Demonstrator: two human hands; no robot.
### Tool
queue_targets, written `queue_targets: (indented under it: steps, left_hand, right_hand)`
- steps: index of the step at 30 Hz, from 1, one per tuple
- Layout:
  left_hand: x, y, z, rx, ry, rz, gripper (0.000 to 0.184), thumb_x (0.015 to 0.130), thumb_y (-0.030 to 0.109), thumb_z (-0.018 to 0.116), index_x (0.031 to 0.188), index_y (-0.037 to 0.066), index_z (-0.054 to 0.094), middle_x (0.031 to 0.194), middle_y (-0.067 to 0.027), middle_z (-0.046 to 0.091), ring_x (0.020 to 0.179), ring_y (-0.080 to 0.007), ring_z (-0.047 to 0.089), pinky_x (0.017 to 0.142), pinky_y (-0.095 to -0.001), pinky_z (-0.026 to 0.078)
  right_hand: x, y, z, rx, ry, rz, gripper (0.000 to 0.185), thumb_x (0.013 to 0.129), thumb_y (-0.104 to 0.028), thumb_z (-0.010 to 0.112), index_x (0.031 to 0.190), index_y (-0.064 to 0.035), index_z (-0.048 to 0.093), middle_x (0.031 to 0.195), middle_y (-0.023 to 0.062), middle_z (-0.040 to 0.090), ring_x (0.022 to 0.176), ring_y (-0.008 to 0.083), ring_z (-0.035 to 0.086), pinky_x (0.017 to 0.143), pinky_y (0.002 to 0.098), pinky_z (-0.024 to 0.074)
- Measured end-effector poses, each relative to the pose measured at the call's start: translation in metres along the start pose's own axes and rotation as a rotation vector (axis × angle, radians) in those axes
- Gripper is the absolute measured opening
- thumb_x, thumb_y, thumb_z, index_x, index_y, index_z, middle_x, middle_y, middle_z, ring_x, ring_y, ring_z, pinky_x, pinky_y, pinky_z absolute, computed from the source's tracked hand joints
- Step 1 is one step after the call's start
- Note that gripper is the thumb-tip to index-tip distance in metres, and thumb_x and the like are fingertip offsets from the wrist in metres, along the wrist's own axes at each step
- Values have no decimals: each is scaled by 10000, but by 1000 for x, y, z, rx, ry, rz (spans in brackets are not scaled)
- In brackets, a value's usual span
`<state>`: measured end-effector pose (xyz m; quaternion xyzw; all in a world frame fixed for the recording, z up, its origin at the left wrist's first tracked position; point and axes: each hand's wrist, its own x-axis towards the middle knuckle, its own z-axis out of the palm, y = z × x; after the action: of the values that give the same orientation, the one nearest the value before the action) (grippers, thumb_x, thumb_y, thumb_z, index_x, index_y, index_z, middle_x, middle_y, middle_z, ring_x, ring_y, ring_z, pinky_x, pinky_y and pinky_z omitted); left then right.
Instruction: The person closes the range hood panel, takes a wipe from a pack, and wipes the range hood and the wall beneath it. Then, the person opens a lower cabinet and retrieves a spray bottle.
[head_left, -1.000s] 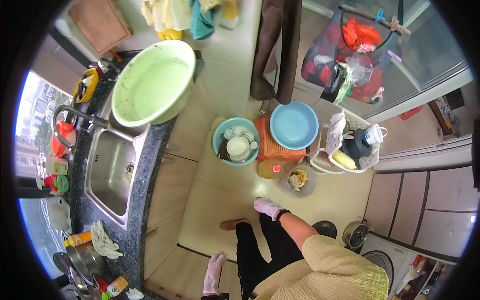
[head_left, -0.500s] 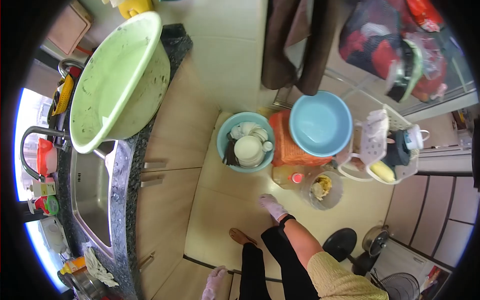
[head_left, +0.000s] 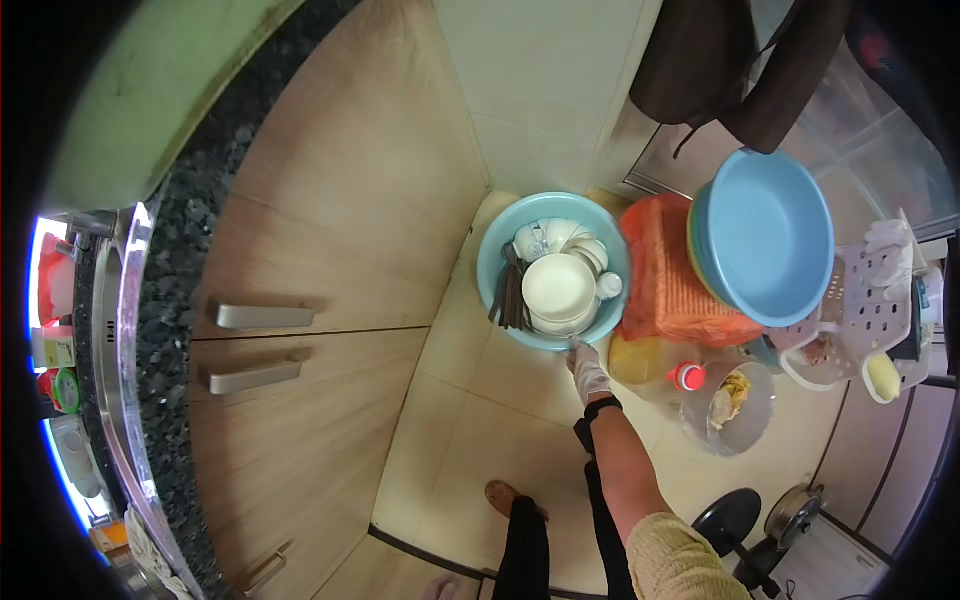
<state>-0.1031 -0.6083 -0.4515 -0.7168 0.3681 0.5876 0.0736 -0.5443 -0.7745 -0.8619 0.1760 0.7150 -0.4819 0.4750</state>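
A light blue basin (head_left: 498,228) stands on the floor, holding white bowls (head_left: 558,287), several dark chopsticks or utensils (head_left: 511,290) and a small white cup (head_left: 609,286). At its near rim is my right hand (head_left: 588,370), in a clear glove, its fingers closed over the edge. A dark band circles that wrist. Only a sliver of my left hand (head_left: 440,588), also gloved, shows at the bottom edge; its fingers cannot be made out.
Right of the basin sit an orange-red crate (head_left: 665,275), stacked basins (head_left: 770,235), a red-capped bottle (head_left: 688,376) and a clear bin of scraps (head_left: 755,415). White baskets (head_left: 880,310) stand farther right. Wooden cabinets (head_left: 310,400) line the left, under a granite counter (head_left: 178,330).
My right hand has moved forward from over the floor to the basin's near rim. The view has shifted lower and closer to the basin; my left hand has dropped mostly out of sight.
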Motion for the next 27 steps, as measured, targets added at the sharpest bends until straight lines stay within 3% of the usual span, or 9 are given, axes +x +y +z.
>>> queue_targets:
  steps: [1, 2, 6, 9, 10, 15, 19, 23, 27]
  left_hand:
    - [0, -1, 0, 13, 9, 2, 331, 939, 191, 527, 1221, 19, 551, 1204, -111, 585, 1130, -207, 528, 1000, -317, 383]
    - [-1, -4, 1, 24, 13, 4, 335, 939, 196, 525, 1222, 18, 551, 1212, -114, 581, 1138, -211, 524, 1004, -320, 381]
    - [-2, -14, 7, 53, 25, 16, 351, 940, 218, 517, 1225, 15, 551, 1243, -122, 567, 1172, -231, 510, 1019, -332, 371]
    - [-2, -19, 14, 54, 25, 43, 364, 941, 234, 511, 1228, 13, 550, 1266, -129, 556, 1197, -245, 500, 1030, -340, 364]
    - [-5, -8, 17, 58, 28, 44, 352, 931, 233, 530, 1209, 20, 566, 1248, -122, 568, 1189, -238, 504, 1024, -331, 366]
    - [-6, 34, 23, -12, -11, 3, 343, 923, 241, 547, 1189, 28, 581, 1182, -115, 602, 1166, -232, 517, 1009, -317, 375]
    - [-6, 52, 20, 14, 5, 2, 349, 934, 250, 531, 1212, 42, 567, 1188, -123, 600, 1163, -221, 520, 1004, -314, 380]
    - [23, 49, 6, -3, 25, 152, 356, 933, 252, 536, 1239, 71, 551, 1234, -139, 573, 1178, -200, 519, 1001, -315, 384]
    - [39, 80, -13, -142, 3, 325, 362, 942, 178, 544, 1263, 16, 507, 1174, -120, 599, 1084, -201, 563, 973, -317, 414]
  right_hand:
    - [8, 4, -1, 87, 30, 22, 330, 862, -352, 631, 853, -23, 600, 648, 58, 571, 507, 179, 536, 428, 347, 400]
    - [16, 5, -5, -72, -118, 56, 381, 880, -350, 607, 1057, -14, 584, 857, 47, 618, 621, 157, 534, 546, 308, 465]
    - [-15, -3, 16, -98, 74, -204, 334, 825, -294, 612, 962, 9, 596, 724, 61, 573, 583, 156, 503, 530, 302, 415]
    - [-21, 7, 17, -144, -70, -187, 354, 800, -323, 631, 930, 5, 596, 686, 65, 559, 557, 154, 492, 510, 314, 401]
    - [-13, 28, 26, -6, 17, -282, 386, 785, -364, 644, 910, -2, 601, 660, 60, 543, 523, 155, 474, 483, 319, 385]
    - [69, 152, 25, -116, 92, -353, 283, 860, -274, 616, 1005, -38, 557, 731, 21, 534, 545, 134, 452, 485, 303, 375]
    - [-107, 78, 5, 9, -117, -142, 200, 902, -217, 575, 1055, -95, 531, 800, -33, 476, 644, 106, 408, 545, 285, 365]
    - [-112, 147, -18, 223, -177, -23, 421, 882, -149, 564, 1261, -18, 435, 1190, 63, 486, 1058, 189, 439, 921, 300, 315]
    - [-141, 182, -47, 148, -75, -14, 487, 866, -104, 567, 1317, -3, 411, 1284, 78, 493, 1152, 198, 452, 1007, 299, 313]
